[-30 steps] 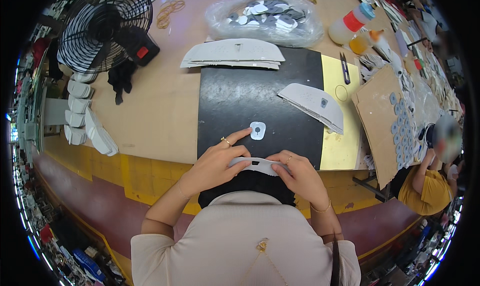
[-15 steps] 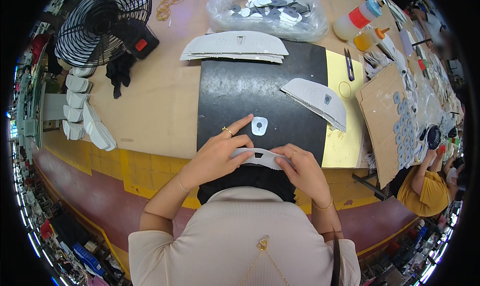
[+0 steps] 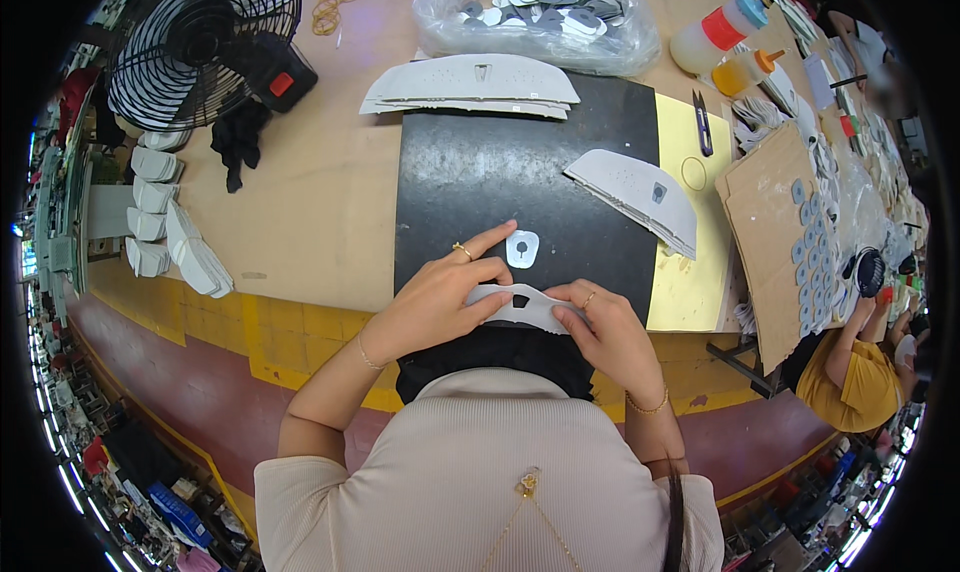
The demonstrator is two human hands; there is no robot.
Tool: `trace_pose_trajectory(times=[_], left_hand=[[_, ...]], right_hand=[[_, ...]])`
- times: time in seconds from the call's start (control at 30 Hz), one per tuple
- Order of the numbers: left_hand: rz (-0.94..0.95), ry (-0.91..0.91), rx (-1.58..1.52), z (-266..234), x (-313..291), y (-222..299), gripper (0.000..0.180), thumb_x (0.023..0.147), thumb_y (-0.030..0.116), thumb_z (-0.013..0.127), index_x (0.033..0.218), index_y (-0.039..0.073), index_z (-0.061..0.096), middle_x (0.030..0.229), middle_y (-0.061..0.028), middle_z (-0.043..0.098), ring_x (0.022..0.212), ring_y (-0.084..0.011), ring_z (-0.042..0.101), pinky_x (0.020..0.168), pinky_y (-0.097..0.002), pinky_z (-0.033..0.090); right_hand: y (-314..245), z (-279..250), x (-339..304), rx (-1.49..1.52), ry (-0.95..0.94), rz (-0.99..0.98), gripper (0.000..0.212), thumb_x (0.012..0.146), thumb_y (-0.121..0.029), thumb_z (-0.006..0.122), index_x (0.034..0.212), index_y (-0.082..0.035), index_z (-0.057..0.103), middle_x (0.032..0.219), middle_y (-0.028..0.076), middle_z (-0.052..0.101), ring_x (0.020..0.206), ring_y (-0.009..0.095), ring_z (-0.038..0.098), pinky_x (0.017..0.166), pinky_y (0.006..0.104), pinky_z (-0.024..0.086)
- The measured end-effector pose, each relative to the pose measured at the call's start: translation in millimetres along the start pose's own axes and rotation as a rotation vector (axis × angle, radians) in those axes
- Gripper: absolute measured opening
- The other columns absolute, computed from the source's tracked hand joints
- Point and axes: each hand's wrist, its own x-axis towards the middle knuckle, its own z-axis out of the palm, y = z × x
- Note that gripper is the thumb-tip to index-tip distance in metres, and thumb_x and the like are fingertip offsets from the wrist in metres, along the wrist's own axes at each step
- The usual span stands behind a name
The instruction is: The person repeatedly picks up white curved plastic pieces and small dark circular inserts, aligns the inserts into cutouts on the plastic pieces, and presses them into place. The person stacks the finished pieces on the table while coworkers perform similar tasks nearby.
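Observation:
My left hand (image 3: 440,297) and my right hand (image 3: 610,334) pinch the two ends of a white curved panel (image 3: 541,310) at the near edge of a black mat (image 3: 475,162). A small dark cut-out shows in the panel between them. My left index finger stretches forward, its tip at the upper left corner of a small whitish patch (image 3: 530,242) with a dark keyhole-shaped middle, lying on the mat. Beyond, a stack of white curved panels (image 3: 470,80) lies at the mat's far edge. A second, tilted stack (image 3: 640,194) overlaps the mat's right side.
A fan (image 3: 205,47) stands far left, above several stacks of white pieces (image 3: 150,202). A plastic bag of patches (image 3: 540,57) lies at the back. Right are a yellow sheet (image 3: 690,282), snips (image 3: 702,127), two bottles (image 3: 720,27) and cardboard (image 3: 765,212) with grey patches. A co-worker (image 3: 850,382) sits far right.
The panel in my hands has tilted slightly, and its cut-out shows more plainly. Both hands keep their hold. The whole view has shifted a little; the patch stays on the mat.

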Motion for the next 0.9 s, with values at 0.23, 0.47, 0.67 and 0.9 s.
trace_pose_trajectory(times=[0.23,0.47,0.67,0.9], left_hand=[[-0.125,0.037,-0.099,-7.6,-10.3,10.1,0.015,0.092,0.015,0.073,0.104,0.006,0.068,0.111,-0.0092,0.069,0.097,-0.0228,0.066,0.081,-0.0327,0.052],[-0.02,0.15,-0.156,-11.7,-6.4,-5.6,0.011,0.093,0.006,0.066,0.104,0.004,0.068,0.093,-0.0083,0.063,0.086,-0.0216,0.062,0.077,-0.0313,0.048],[-0.02,0.232,-0.048,-3.5,8.4,-3.3,0.008,0.091,0.008,0.065,0.095,0.003,0.07,0.089,-0.0084,0.06,0.085,-0.0251,0.059,0.076,-0.0339,0.046],[0.007,0.296,0.211,3.4,14.6,-6.4,0.02,0.082,0.021,0.083,0.091,0.008,0.071,0.091,-0.0052,0.062,0.093,-0.0229,0.058,0.083,-0.0343,0.035]], right_hand=[[-2.7,1.7,1.6,0.068,0.089,-0.002,0.021,0.096,-0.003,0.065,0.117,-0.003,0.067,0.096,0.014,0.071,0.082,0.029,0.071,0.075,0.0316,0.055],[1.8,3.0,12.2,0.042,0.183,-0.04,0.014,0.097,-0.002,0.061,0.11,-0.003,0.065,0.1,0.016,0.068,0.088,0.037,0.068,0.078,0.0378,0.054],[-0.1,7.2,28.9,-0.044,0.26,-0.087,0.011,0.092,-0.005,0.071,0.102,-0.003,0.068,0.095,0.013,0.066,0.081,0.033,0.067,0.071,0.0373,0.053],[8.5,15.5,38.3,-0.131,0.337,-0.15,0.021,0.084,-0.008,0.08,0.101,-0.003,0.068,0.093,0.011,0.065,0.08,0.032,0.067,0.067,0.0366,0.054]])
